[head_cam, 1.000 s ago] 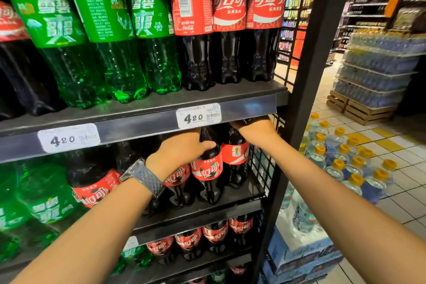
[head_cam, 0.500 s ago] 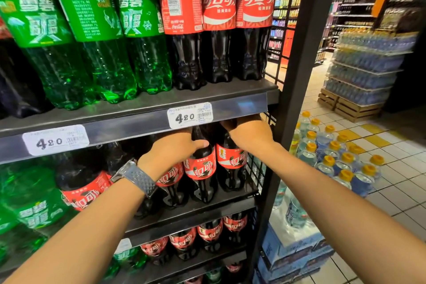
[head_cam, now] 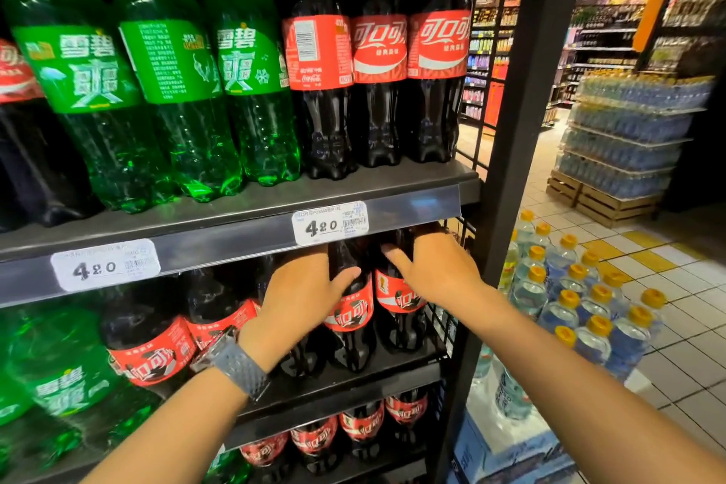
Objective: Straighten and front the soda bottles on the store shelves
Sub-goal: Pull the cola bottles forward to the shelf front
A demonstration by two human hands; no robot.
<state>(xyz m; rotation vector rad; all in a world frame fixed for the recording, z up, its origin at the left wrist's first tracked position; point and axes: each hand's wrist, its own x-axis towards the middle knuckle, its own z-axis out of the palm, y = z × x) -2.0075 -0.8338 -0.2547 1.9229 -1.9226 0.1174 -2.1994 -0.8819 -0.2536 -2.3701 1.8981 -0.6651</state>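
On the middle shelf (head_cam: 353, 381) stands a row of dark cola bottles with red labels. My left hand (head_cam: 302, 295) grips one of them, its thumb lying across the shoulder of the second bottle from the right (head_cam: 349, 314). My right hand (head_cam: 436, 271) holds the rightmost cola bottle (head_cam: 396, 303) by its shoulder, fingers curled over it just under the upper shelf's edge. The bottle necks and caps are hidden behind that edge. Further left on this shelf stand more cola bottles (head_cam: 153, 350) and a green Sprite bottle (head_cam: 59, 385), tilted in this wide view.
The top shelf (head_cam: 412, 204) carries green Sprite bottles (head_cam: 251, 90) and cola bottles (head_cam: 377, 90); one cola label (head_cam: 314, 51) shows its barcode side. A black upright post (head_cam: 522, 130) and wire mesh (head_cam: 444, 318) close the right end. Packs of yellow-capped water bottles (head_cam: 569, 287) stand on the floor.
My right hand has slid from the rightmost bottle's top down onto its shoulder, and that label shows a different part. My left hand keeps its grip. The view has tilted up.
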